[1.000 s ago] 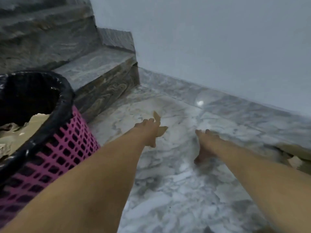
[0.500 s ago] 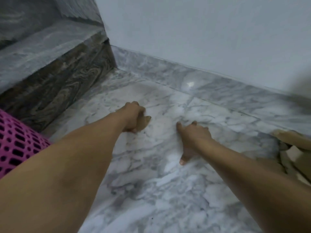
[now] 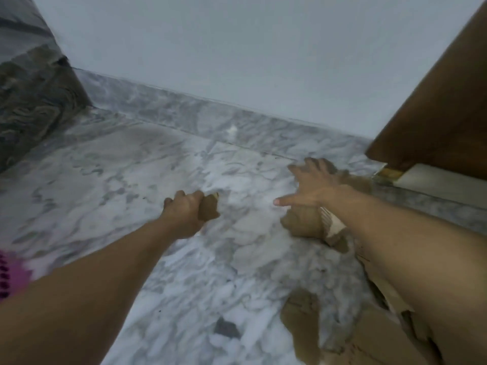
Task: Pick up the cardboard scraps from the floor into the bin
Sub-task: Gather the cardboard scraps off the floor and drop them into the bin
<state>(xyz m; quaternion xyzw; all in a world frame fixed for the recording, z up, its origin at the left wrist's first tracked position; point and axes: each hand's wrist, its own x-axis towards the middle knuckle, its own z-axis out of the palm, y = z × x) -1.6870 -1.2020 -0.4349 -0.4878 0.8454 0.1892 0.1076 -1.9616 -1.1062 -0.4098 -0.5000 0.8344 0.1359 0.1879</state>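
Note:
My left hand [image 3: 184,212] is closed around a small brown cardboard scrap [image 3: 209,210] just above the marble floor. My right hand [image 3: 313,184] is spread open, fingers apart, hovering over a pile of cardboard scraps [image 3: 303,222] at the right. More torn cardboard pieces [image 3: 300,320] lie on the floor under my right forearm, down to the lower right corner. Only a sliver of the pink plastic bin [image 3: 10,275] shows at the left edge, blurred.
A dark marble stair riser [image 3: 34,101] stands at the far left. A brown wooden door [image 3: 434,114] leans in at the upper right, with a pale threshold [image 3: 437,180] beneath it. A grey wall and marble skirting [image 3: 210,119] run along the back.
The view has swung right, so the bin has slid almost out of sight and the door has appeared. My right hand has reached right over the scrap pile; my left hand still holds its scrap.

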